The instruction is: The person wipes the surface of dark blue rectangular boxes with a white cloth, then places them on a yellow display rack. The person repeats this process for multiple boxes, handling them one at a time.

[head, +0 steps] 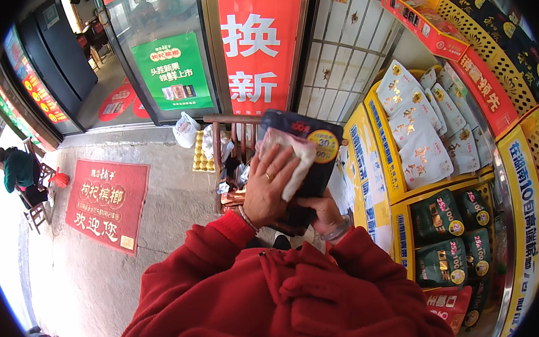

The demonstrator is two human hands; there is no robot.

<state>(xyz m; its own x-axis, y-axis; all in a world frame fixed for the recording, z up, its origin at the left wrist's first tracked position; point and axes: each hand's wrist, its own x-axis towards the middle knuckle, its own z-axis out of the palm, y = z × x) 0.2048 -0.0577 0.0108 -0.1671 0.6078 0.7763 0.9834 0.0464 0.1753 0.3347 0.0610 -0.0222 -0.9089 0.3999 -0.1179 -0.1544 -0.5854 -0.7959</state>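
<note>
My left hand (270,182) lies spread over a white and pink cloth (297,159), pressing it against a large black package (324,164) printed with a yellow circle. At the lower edge of the package, my right hand (325,214) grips it; its fingertips are partly hidden. The package is held tilted in front of me, above a dark wooden chair or bench (232,119). Small crumpled packets (239,175) lie on the seat, to the left of the package.
Yellow display shelves (397,196) with white pouches (420,156) and dark green pouches (440,259) stand close on the right. A white plastic bag (186,130) and yellow egg tray (199,155) sit by the glass door. A red mat (106,205) and a seated person (18,169) are at left.
</note>
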